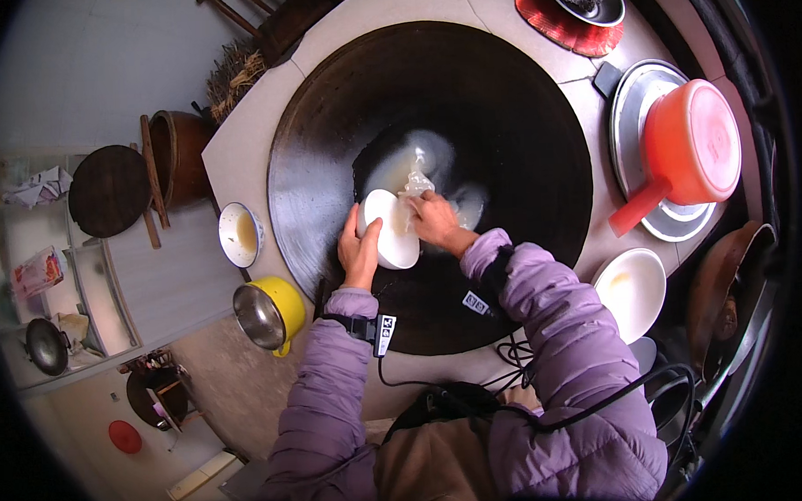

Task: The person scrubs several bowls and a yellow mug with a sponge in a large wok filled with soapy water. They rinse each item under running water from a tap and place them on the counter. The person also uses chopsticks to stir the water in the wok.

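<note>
My left hand (pixel 360 250) grips the rim and side of a white bowl (pixel 399 240), tilted over a large dark wok (pixel 502 101) set in a tiled stove top. At the bowl's mouth is my right hand (pixel 437 217), its fingers curled; whether it holds something small is hidden. Cloudy pale liquid (pixel 414 164) splashes and spreads at the bottom of the wok, just beyond the bowl and beside my right hand.
Left of the wok stand a patterned bowl (pixel 231 235) with yellowish liquid and a yellow-sided metal mug (pixel 290 307). To the right are a red plastic ladle (pixel 689 141), upside down on metal lids (pixel 625 133), and a white bowl (pixel 634 295). Black cables (pixel 511 359) run near my sleeves.
</note>
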Action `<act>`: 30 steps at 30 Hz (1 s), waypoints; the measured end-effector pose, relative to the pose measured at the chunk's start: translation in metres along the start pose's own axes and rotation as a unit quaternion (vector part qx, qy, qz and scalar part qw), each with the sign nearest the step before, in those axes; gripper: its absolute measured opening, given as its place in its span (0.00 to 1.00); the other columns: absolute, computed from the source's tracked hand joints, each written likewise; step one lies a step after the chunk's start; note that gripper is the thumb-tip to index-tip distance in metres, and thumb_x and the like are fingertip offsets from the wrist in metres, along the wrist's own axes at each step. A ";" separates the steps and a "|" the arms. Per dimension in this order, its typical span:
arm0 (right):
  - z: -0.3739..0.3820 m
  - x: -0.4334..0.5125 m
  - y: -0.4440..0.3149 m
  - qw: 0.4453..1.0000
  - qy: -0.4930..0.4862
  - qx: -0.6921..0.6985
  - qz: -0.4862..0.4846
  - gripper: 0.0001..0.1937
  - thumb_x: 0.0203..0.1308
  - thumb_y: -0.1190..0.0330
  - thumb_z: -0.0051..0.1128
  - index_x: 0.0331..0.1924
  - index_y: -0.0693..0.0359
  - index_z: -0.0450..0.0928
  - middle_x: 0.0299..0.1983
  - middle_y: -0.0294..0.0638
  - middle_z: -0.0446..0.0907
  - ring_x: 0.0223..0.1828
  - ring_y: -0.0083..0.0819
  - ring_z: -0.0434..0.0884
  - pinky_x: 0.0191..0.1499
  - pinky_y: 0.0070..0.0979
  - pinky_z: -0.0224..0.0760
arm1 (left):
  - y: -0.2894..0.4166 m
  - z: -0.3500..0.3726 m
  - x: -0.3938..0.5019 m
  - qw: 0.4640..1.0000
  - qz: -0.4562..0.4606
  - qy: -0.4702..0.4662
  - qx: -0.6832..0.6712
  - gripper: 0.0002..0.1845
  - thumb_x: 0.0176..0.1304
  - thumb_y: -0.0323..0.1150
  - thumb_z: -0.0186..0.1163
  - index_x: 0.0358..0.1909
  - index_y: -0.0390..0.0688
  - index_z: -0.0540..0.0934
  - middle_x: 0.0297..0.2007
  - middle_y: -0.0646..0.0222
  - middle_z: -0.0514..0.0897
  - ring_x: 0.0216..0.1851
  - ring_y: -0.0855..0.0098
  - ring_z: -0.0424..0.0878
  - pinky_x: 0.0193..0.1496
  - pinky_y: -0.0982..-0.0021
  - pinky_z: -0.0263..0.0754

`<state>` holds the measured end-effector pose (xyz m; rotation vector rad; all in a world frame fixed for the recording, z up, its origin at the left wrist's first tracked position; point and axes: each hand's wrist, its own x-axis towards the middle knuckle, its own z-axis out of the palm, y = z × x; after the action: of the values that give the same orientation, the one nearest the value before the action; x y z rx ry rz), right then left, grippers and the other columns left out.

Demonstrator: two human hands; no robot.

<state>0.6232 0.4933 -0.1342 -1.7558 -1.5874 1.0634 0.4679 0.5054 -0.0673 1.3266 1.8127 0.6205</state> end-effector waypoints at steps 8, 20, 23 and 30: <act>-0.002 -0.015 -0.063 0.774 -0.266 0.563 0.115 0.28 0.42 0.74 0.50 0.55 0.54 0.71 0.37 0.43 0.74 0.41 0.32 0.74 0.45 0.26 0.67 | 0.003 0.003 -0.011 0.997 0.068 0.041 -0.003 0.31 0.59 0.49 0.54 0.59 0.40 0.65 0.53 0.50 0.71 0.54 0.56 0.69 0.57 0.63 0.62; 0.005 -0.038 -0.029 0.957 -0.127 -0.007 -0.262 0.24 0.34 0.76 0.56 0.44 0.52 0.77 0.43 0.42 0.75 0.45 0.42 0.72 0.47 0.34 0.63 | 0.015 -0.014 -0.010 0.950 -0.139 -0.027 -0.279 0.41 0.56 0.41 0.60 0.66 0.43 0.47 0.59 0.56 0.63 0.57 0.62 0.65 0.58 0.65 0.61; 0.021 -0.039 -0.061 0.932 -0.032 0.295 -0.210 0.20 0.36 0.77 0.54 0.41 0.60 0.76 0.38 0.50 0.75 0.40 0.48 0.73 0.43 0.35 0.66 | 0.006 0.006 -0.024 0.980 -0.053 0.063 -0.179 0.31 0.59 0.35 0.55 0.62 0.38 0.58 0.57 0.56 0.65 0.57 0.62 0.65 0.59 0.68 0.60; -0.008 -0.038 -0.020 0.926 -0.061 -0.115 -0.355 0.28 0.33 0.74 0.60 0.48 0.43 0.77 0.45 0.35 0.72 0.45 0.36 0.70 0.45 0.32 0.62 | 0.026 -0.036 0.010 0.939 -0.214 -0.116 -0.244 0.27 0.57 0.35 0.53 0.60 0.40 0.63 0.53 0.63 0.71 0.52 0.66 0.70 0.55 0.69 0.64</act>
<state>0.6194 0.4601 -0.1061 -1.0762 -2.2487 0.6467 0.4516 0.5253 -0.0304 0.6189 1.5497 0.5919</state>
